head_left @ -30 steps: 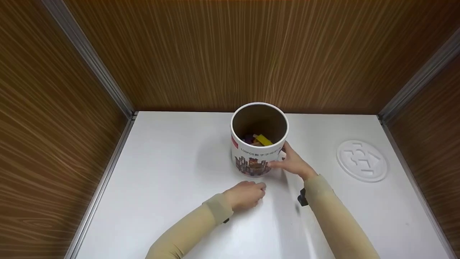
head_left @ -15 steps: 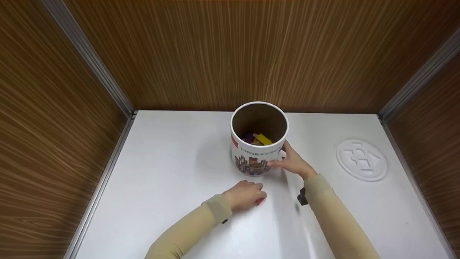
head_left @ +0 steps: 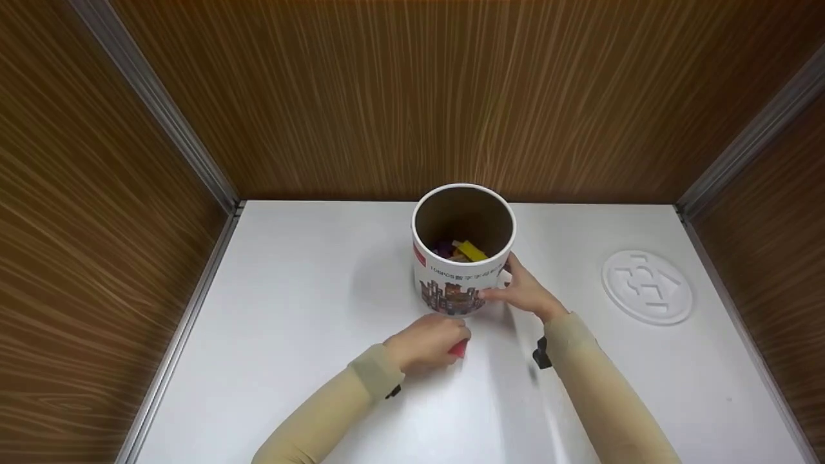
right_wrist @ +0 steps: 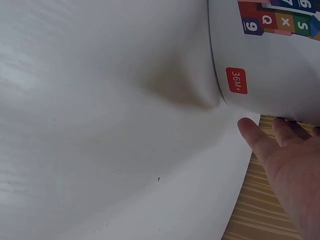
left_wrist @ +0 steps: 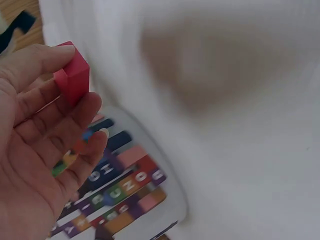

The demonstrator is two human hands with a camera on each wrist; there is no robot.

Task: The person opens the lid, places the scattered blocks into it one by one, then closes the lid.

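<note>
Tub (head_left: 463, 258) w/ open mouth blocks center-back; lid (head_left: 648, 287) lies far right; bare tabletop (head_left: 303, 290) on left.

You're looking at a matt white surface (head_left: 309, 335), smooth, walled by streaky wood-grain panels (head_left: 451, 96) with brushed metal strips (head_left: 161, 109). The tub (head_left: 461, 283) looks like printed cardboard, brown and dull inside. The red block (left_wrist: 73, 80) is smooth and matt. The white lid (head_left: 647, 287) looks like plastic.
</note>
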